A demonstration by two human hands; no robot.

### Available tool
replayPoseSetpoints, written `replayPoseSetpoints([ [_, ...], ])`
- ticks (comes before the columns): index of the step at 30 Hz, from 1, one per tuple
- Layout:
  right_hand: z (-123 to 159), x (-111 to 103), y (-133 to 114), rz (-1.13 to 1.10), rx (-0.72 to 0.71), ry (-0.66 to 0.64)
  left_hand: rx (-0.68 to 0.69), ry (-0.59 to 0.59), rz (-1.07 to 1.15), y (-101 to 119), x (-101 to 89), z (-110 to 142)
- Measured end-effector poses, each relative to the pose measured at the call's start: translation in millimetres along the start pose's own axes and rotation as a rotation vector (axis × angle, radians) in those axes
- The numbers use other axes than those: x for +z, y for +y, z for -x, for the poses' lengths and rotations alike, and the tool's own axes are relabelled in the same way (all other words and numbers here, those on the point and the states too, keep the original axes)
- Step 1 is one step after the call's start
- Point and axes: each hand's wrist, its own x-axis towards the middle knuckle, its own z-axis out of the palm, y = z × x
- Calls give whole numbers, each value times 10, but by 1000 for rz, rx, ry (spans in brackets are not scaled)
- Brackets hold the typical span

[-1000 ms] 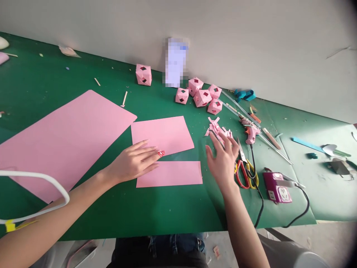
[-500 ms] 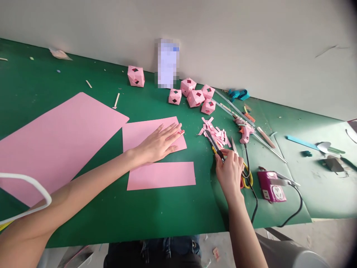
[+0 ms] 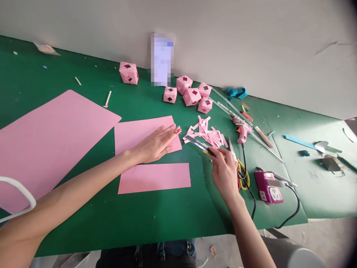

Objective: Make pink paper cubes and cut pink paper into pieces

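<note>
My left hand [image 3: 156,144] lies flat, fingers stretched out, on a pink paper sheet [image 3: 134,134]. Just below it, towards me, is a pink paper strip [image 3: 161,176] with its long side across the table. Closed around a utility knife [image 3: 198,143], my right hand [image 3: 226,169] points the long metal blade up and to the left, by a heap of cut pink paper strips [image 3: 212,134]. Scissors [image 3: 243,175] with red and yellow handles lie partly hidden behind that hand. A larger pink sheet [image 3: 55,145] spreads out on the left.
Several folded pink paper shapes [image 3: 192,96] stand near the wall, beside a blurred phone-like panel [image 3: 161,59]. To the right lie a pink glue gun [image 3: 243,133] and a purple power socket [image 3: 269,188] with a black cable. A white tube [image 3: 21,191] crosses the lower left.
My right hand has come down, closed on the utility knife and swung its blade left. My left hand slid right across the pink sheet and flattened there. The view shifted, moving things leftward.
</note>
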Motion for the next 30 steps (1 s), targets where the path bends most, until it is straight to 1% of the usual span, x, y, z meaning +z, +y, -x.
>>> replayPoseSetpoints([
  [3, -11, -117, 72, -3, 128, 201, -23, -25, -19, 19, -2, -13],
  [4, -11, -149, 83, -10, 151, 228, -35, -38, -26, 26, -6, -18],
  [5, -6, -170, 81, -25, 153, 214, -47, -53, -34, 32, -11, -23],
  [6, 2, -180, 64, -51, 139, 164, -58, -70, -43, 36, -19, -26],
  [8, 25, -171, -11, -144, 102, 11, -62, -104, -63, 40, -41, -21],
  [10, 32, -145, -126, -287, 139, -115, -43, -132, -83, 38, -65, -1],
  [11, 20, -133, -191, -391, 199, -155, -28, -141, -91, 37, -75, 14],
  [13, -50, -117, -327, -696, 385, -240, -10, -150, -106, 38, -84, 43],
  [15, -177, -91, -463, -1118, 586, -394, -17, -147, -121, 45, -75, 64],
  [16, -256, -62, -527, -1308, 659, -447, -26, -139, -131, 50, -64, 70],
  [17, -340, -19, -586, -1458, 698, -456, -35, -130, -142, 55, -51, 73],
  [18, -425, 40, -635, -1561, 705, -450, -42, -122, -152, 59, -38, 74],
  [20, -588, 191, -687, -1671, 700, -456, -50, -114, -168, 62, -18, 73],
  [21, -662, 270, -684, -1683, 692, -448, -49, -116, -171, 60, -14, 72],
  [22, -730, 341, -658, -1661, 670, -411, -46, -121, -171, 57, -14, 70],
  [23, -791, 396, -609, -1599, 634, -347, -43, -126, -168, 52, -19, 68],
  [25, -880, 437, -458, -1367, 531, -199, -39, -134, -154, 39, -40, 63],
  [27, -904, 374, -272, -1087, 455, -126, -30, -142, -139, 24, -68, 50],
  [28, -885, 310, -184, -958, 423, -136, -23, -139, -133, 18, -81, 41],
  [30, -782, 147, -43, -630, 307, -180, -1, -102, -123, 15, -102, 16],
])
